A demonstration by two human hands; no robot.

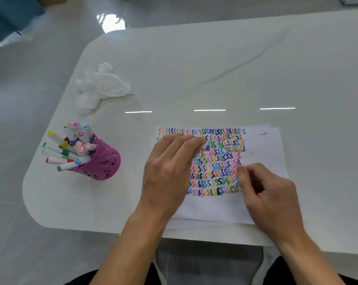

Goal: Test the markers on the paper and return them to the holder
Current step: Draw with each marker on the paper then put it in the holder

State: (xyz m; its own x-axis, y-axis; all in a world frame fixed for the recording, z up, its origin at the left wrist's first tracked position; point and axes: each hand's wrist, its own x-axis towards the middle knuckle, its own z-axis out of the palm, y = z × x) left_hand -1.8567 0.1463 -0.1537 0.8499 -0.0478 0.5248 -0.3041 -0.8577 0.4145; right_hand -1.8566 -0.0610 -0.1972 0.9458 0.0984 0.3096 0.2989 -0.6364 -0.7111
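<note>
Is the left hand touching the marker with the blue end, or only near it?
Touching. In the head view the left hand has its fingers curled round the marker; only the blue end sticks out, over the paper.

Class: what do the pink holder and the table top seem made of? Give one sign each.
Pink holder: likely plastic or coated metal, matte, with cut-out holes. Table top: glossy stone or stone-look, grey veins, sharp light reflections.
</note>
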